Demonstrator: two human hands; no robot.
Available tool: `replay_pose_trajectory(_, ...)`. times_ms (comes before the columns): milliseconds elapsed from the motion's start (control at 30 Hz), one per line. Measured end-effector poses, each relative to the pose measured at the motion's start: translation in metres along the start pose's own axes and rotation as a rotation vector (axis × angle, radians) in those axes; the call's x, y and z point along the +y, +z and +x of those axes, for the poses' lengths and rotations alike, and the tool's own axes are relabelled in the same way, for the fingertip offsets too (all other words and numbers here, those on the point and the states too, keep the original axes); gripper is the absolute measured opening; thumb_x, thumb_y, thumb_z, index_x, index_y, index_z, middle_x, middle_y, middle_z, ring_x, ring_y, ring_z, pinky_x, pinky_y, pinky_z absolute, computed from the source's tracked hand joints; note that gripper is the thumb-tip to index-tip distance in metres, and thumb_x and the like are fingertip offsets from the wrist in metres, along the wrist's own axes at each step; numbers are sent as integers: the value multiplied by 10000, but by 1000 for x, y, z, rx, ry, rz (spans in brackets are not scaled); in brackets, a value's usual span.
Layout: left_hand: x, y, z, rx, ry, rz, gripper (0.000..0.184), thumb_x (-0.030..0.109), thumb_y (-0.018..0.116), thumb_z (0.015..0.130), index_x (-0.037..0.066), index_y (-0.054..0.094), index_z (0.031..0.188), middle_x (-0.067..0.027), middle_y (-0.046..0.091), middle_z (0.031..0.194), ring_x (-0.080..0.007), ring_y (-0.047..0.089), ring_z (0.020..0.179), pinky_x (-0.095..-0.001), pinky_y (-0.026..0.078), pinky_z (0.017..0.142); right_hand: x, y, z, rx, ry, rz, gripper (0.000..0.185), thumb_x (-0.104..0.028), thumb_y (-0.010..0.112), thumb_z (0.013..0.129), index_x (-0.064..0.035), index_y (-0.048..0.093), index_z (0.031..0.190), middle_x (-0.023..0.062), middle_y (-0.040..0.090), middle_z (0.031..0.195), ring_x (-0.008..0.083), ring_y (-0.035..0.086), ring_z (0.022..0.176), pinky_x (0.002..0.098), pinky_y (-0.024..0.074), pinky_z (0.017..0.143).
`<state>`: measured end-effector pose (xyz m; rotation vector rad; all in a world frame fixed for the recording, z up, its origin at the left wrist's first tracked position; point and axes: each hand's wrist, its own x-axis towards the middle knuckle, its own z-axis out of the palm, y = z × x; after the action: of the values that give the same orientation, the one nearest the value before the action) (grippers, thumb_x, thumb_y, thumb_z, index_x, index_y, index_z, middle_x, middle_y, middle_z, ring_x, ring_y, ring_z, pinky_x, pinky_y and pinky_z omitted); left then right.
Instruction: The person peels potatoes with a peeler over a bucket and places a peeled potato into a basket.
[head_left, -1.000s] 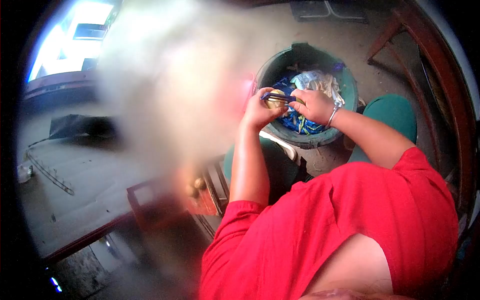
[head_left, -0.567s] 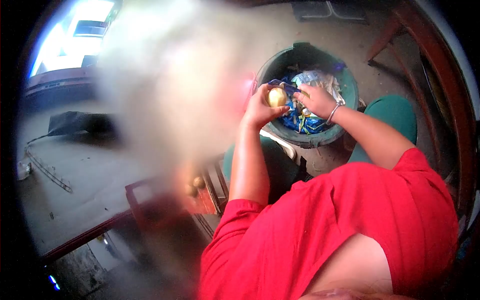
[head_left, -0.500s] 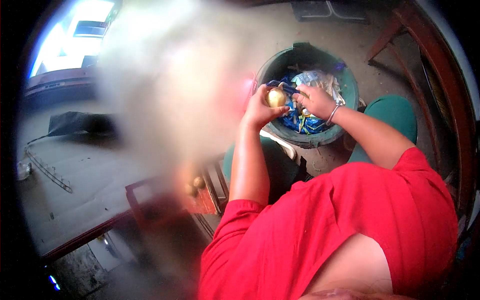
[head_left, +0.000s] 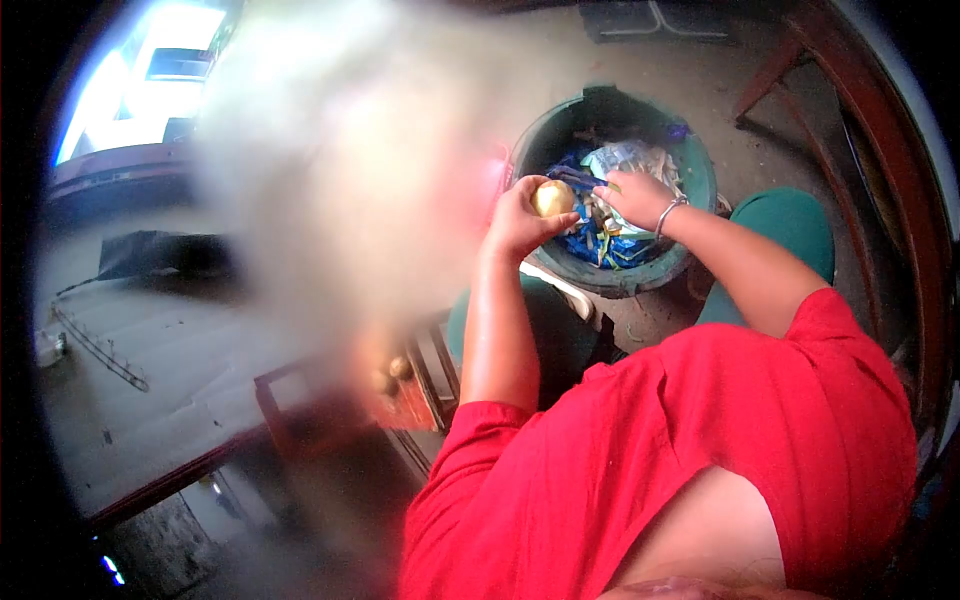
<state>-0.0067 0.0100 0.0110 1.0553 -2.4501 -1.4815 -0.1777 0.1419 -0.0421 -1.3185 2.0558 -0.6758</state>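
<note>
A pale yellow, peeled-looking potato rests in my left hand, with my fingers and thumb curled around its side. My right hand, wearing a bracelet at the wrist, is closed on a dark, slim tool that looks like a peeler. The tool's tip lies just beyond the potato's upper right side; its exact shape is hard to make out. Both hands are over a round green bin holding scraps, blue plastic and a whitish crumpled wrapper.
Several round potatoes sit in a reddish wooden tray or stool at my left. A pale tabletop spans the left side. Dark wooden furniture stands at the right. A whitish blur covers much of the upper left.
The peeler has shifted away from the potato's top toward the right with my right hand. My left hand stays in nearly the same place; the potato appears turned slightly.
</note>
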Motion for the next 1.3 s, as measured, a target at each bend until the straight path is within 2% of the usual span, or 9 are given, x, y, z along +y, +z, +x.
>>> replay_pose_trajectory(333,7,-4,-3,32,-31,71,649,207,878,600,-3,564,1127,-106,625,1025,-167,596,919,-292,512,802,-15,1,-7,60,-38,264,356,-390,523,907,-37,564,877,199,622,766,383,617,747,440,473,658)
replay_pose_trajectory(400,1,-2,-2,38,-17,34,616,199,868,619,-6,571,1117,-99,629,1017,-159,599,909,-289,514,794,-14,6,-6,224,-215,246,334,-372,534,903,-40,558,893,197,618,766,388,612,743,447,472,650)
replay_pose_trajectory(500,-9,-2,2,-30,0,-136,551,178,844,659,-13,580,1104,-86,636,1000,-144,604,890,-282,517,781,-19,7,-10,210,-397,193,323,-367,539,898,-46,553,930,202,621,795,400,605,753,457,471,650)
replay_pose_trajectory(567,-13,-2,5,-101,4,-267,520,165,830,680,-16,584,1101,-79,638,991,-137,606,881,-279,517,775,-22,5,-13,178,-389,140,322,-360,540,895,-45,547,965,208,626,836,407,603,775,460,475,656)
replay_pose_trajectory(633,-15,-2,6,-66,-72,-66,476,142,806,710,-18,587,1101,-76,639,983,-132,608,870,-276,518,766,-19,10,-10,211,-317,116,332,-361,541,894,-37,545,969,213,630,852,407,605,794,457,481,665)
replay_pose_trajectory(800,-8,1,1,-25,28,-124,495,153,813,703,-14,581,1107,-78,636,974,-132,605,865,-275,518,763,2,13,6,0,-30,124,414,-425,480,914,-23,577,947,226,634,851,395,615,830,457,474,723)
replay_pose_trajectory(900,-4,-1,1,-7,26,-133,511,161,820,694,-11,577,1109,-79,635,969,-132,602,860,-272,516,762,8,19,3,38,-20,171,415,-430,485,913,-27,577,951,229,628,822,398,613,805,455,472,704)
replay_pose_trajectory(1167,-24,-2,8,-29,-11,41,518,115,819,678,-5,557,1108,-67,632,984,-135,604,874,-269,515,784,-19,15,-8,256,-432,263,271,-307,561,895,-40,551,938,217,605,767,399,605,749,442,469,636)
replay_pose_trajectory(1300,-14,-2,2,-41,-31,-282,550,65,791,687,-9,516,1158,-75,636,1028,-136,610,915,-282,518,809,-31,4,-18,80,-327,163,268,-283,558,889,-38,545,998,206,601,845,395,587,817,425,467,693)
